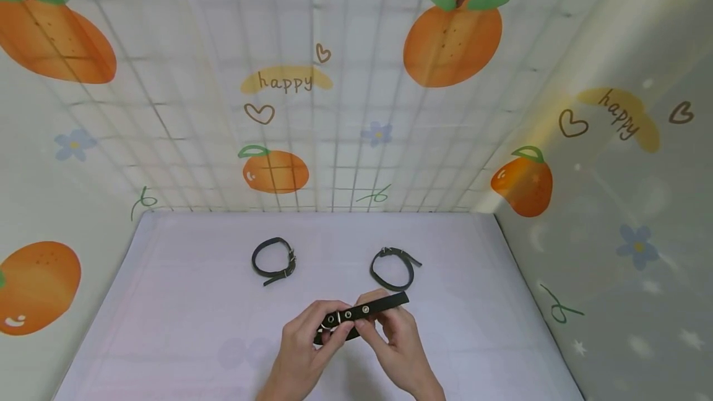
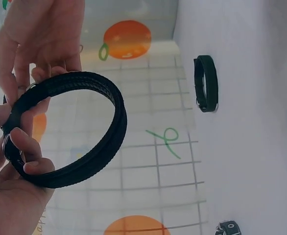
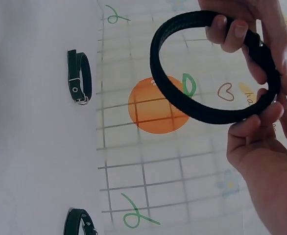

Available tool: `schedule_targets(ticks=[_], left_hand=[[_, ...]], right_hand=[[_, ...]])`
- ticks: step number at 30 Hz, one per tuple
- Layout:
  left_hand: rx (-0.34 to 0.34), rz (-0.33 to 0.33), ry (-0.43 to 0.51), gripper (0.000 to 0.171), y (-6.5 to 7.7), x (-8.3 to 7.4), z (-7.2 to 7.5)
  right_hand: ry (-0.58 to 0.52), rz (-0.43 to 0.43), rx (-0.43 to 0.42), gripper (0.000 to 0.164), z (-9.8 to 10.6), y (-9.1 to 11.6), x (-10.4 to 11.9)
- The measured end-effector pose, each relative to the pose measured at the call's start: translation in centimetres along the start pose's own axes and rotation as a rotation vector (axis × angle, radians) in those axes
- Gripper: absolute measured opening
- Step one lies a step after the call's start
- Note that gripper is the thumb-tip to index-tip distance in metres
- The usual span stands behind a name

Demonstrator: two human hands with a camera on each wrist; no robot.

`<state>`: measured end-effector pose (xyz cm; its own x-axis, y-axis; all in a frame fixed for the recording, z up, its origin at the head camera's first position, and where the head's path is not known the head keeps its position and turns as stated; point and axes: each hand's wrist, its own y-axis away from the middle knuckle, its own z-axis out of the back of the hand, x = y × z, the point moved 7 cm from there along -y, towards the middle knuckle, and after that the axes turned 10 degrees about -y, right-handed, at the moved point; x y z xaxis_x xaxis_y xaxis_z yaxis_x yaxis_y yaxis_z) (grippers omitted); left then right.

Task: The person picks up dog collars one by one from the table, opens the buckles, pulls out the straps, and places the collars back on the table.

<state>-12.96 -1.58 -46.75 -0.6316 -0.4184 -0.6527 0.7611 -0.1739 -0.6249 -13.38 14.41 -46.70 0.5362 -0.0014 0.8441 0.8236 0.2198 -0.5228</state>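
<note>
White tabletop (image 1: 184,327) across the lower frame, enclosed by pale sheeting (image 1: 356,17) printed with orange fruits (image 1: 452,42). Three in number, all black, flat and metal-buckled: left looped strap (image 1: 254,260) and right looped strap (image 1: 413,275), on the tabletop near frame centre; eyeleted, rough-edged strap (image 1: 384,304), bowed into a ring, aloft at lower centre, in the pinching grip of left hand (image 1: 303,342) and right hand (image 1: 400,342).

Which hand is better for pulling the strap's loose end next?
Probably the right hand: it pinches the black strap near the loose end, which points toward that side. The left hand is beside the buckle, so it seems better for holding that steady.
</note>
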Motion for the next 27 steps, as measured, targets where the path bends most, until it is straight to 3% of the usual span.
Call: schedule_targets(ticks=[8, 17, 27], left_hand=[[0.007, 0.034, 0.029, 0.026, 0.16, 0.16, -0.12], [-0.005, 0.063, 0.039, 0.028, 0.46, 0.16, -0.32], [-0.008, 0.070, 0.063, 0.028, 0.51, 0.28, -0.51]], right_hand=[[-0.010, 0.041, 0.026, 0.029, -0.28, 0.07, -0.01], [0.000, -0.012, 0.001, 0.030, -0.39, 0.44, -0.09], [-0.002, 0.005, 0.018, 0.034, -0.48, 0.28, -0.18]])
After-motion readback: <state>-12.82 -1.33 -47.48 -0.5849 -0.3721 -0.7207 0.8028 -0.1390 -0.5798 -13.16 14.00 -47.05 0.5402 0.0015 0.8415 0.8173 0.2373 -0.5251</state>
